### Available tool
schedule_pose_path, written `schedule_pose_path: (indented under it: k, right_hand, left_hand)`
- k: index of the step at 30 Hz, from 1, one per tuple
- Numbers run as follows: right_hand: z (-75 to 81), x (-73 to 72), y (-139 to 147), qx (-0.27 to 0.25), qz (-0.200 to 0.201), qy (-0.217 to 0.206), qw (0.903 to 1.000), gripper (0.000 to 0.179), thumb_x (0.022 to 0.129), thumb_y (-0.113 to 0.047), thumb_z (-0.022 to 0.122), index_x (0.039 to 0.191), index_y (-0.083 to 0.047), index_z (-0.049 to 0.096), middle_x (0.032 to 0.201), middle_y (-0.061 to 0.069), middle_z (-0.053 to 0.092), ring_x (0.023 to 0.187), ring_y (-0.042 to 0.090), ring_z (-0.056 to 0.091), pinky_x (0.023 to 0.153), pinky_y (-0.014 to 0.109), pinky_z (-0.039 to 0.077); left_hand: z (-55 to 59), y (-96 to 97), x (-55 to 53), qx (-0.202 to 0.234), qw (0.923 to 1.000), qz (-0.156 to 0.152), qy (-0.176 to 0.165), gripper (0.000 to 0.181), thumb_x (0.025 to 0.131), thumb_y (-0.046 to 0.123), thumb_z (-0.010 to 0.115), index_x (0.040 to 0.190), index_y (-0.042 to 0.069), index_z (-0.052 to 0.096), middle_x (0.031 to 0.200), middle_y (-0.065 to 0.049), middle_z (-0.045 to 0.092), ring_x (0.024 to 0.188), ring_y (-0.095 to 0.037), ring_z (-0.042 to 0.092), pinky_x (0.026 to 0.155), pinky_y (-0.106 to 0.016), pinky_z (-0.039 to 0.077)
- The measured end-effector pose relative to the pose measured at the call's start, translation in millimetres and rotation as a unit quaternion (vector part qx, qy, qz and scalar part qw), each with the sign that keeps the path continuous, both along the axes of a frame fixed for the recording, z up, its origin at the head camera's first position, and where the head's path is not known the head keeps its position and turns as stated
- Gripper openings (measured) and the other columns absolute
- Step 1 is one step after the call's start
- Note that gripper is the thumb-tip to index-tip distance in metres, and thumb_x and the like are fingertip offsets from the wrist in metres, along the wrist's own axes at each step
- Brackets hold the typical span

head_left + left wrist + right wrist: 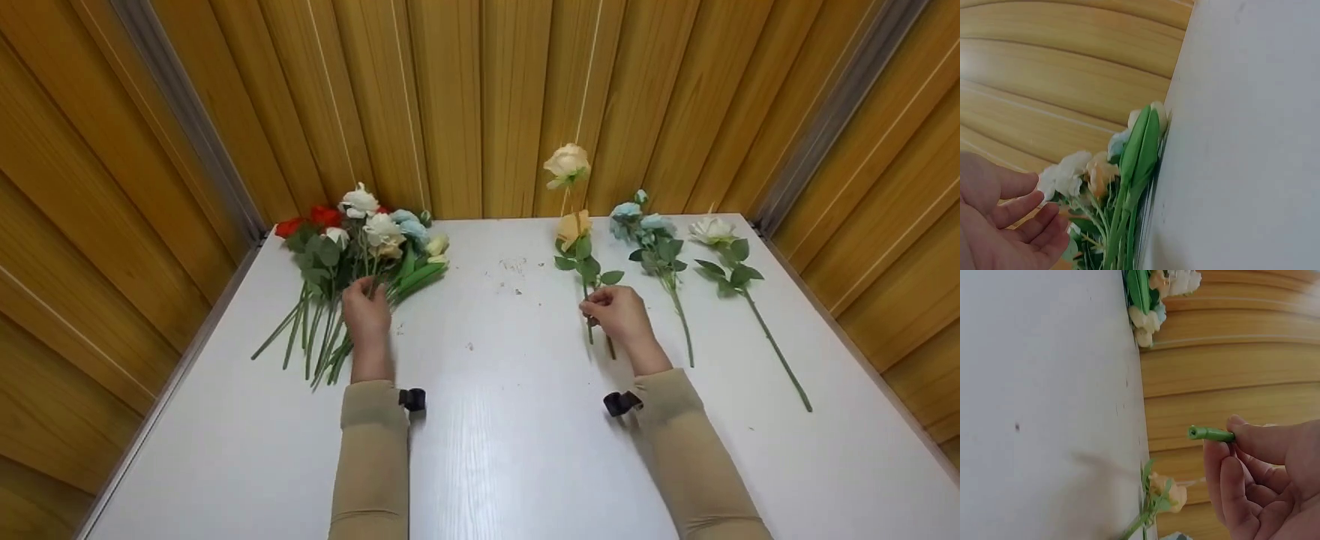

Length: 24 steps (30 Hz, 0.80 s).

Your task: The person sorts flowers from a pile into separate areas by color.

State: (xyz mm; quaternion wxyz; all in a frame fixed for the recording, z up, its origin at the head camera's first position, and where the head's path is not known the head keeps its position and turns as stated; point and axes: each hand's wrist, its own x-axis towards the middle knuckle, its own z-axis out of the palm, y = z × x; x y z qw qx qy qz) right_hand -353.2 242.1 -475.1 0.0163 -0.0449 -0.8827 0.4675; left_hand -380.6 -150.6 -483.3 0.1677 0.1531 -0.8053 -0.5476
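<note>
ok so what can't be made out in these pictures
Head: bunched stems, partly behind the left hand.
Left wrist: lower ends of the tulips, cut off by bottom edge.
Right wrist: far end of the held rose stem, behind the right hand.
Head: tabletop specks, too small.

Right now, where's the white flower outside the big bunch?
In the head view, the white flower lies rightmost on the table, beside the blue flowers.
</note>
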Motion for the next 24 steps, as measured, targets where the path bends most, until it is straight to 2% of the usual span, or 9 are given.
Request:
schedule_pose_path:
  k: [3, 6, 8, 11, 15, 19, 24]
  right_hand:
    - [-3.6, -2.7, 16.7, 0.017, -0.015, 0.001, 0.9997, 0.02, 0.097, -0.015, 0.07, 0.102, 0.004, 0.072, 0.089, 0.013, 0.075, 0.068, 0.009, 0.067, 0.062, 0.022, 0.051]
    - [-9.6, -4.9, 30.3, 0.037, -0.036, 0.001, 0.9987, 0.02, 0.096, -0.016, 0.071, 0.101, 0.003, 0.072, 0.086, 0.012, 0.075, 0.066, 0.009, 0.065, 0.063, 0.023, 0.048]
    - [-14.0, -6.2, 37.4, 0.048, -0.045, -0.001, 0.9978, 0.02, 0.096, -0.016, 0.07, 0.099, 0.004, 0.073, 0.082, 0.009, 0.075, 0.064, 0.008, 0.063, 0.062, 0.024, 0.047]
    - [-20.3, -8.7, 43.9, 0.064, -0.058, -0.015, 0.9962, 0.019, 0.096, -0.017, 0.07, 0.095, 0.002, 0.074, 0.076, 0.003, 0.072, 0.063, 0.008, 0.057, 0.061, 0.024, 0.045]
    - [-27.0, -11.2, 47.2, 0.082, -0.059, -0.04, 0.9941, 0.021, 0.095, -0.018, 0.071, 0.095, 0.002, 0.074, 0.077, 0.002, 0.069, 0.067, 0.012, 0.055, 0.06, 0.024, 0.044]
    - [-31.0, -11.8, 47.6, 0.091, -0.052, -0.056, 0.9929, 0.025, 0.095, -0.018, 0.071, 0.104, 0.006, 0.074, 0.089, 0.012, 0.073, 0.07, 0.013, 0.058, 0.062, 0.023, 0.046]
    - [-32.1, -11.9, 44.5, 0.09, -0.027, -0.062, 0.9936, 0.028, 0.096, -0.013, 0.068, 0.115, 0.008, 0.072, 0.108, 0.024, 0.074, 0.077, 0.014, 0.063, 0.065, 0.023, 0.049]
  left_hand:
    - [-5.3, -12.5, -0.5, -0.057, 0.9972, 0.026, -0.04, 0.045, 0.106, 0.017, 0.058, 0.145, -0.003, 0.051, 0.152, -0.027, 0.045, 0.141, -0.044, 0.045, 0.114, -0.056, 0.041]
    - [-11.7, -20.0, -0.4, -0.108, 0.9892, 0.025, -0.096, 0.052, 0.107, 0.022, 0.056, 0.152, -0.001, 0.043, 0.158, -0.026, 0.039, 0.145, -0.046, 0.04, 0.117, -0.06, 0.037]
    - [-15.6, -23.1, 0.8, -0.136, 0.9825, 0.015, -0.126, 0.053, 0.108, 0.023, 0.054, 0.153, -0.002, 0.041, 0.156, -0.028, 0.042, 0.142, -0.048, 0.043, 0.116, -0.061, 0.038]
    - [-19.7, -25.6, 3.4, -0.161, 0.9764, 0.007, -0.144, 0.051, 0.107, 0.02, 0.053, 0.15, -0.005, 0.043, 0.149, -0.031, 0.049, 0.135, -0.05, 0.049, 0.113, -0.061, 0.04]
    - [-21.6, -26.2, 9.5, -0.161, 0.9763, 0.011, -0.144, 0.044, 0.105, 0.015, 0.053, 0.145, -0.005, 0.05, 0.141, -0.03, 0.056, 0.13, -0.049, 0.054, 0.111, -0.06, 0.043]
    - [-20.8, -25.2, 12.5, -0.158, 0.9762, 0.01, -0.148, 0.041, 0.102, 0.013, 0.054, 0.141, -0.001, 0.056, 0.137, -0.027, 0.062, 0.127, -0.047, 0.057, 0.113, -0.059, 0.039]
    - [-16.3, -23.6, 9.8, -0.151, 0.9718, -0.008, -0.181, 0.042, 0.1, 0.012, 0.052, 0.141, 0.004, 0.059, 0.139, -0.023, 0.063, 0.128, -0.043, 0.057, 0.116, -0.059, 0.032]
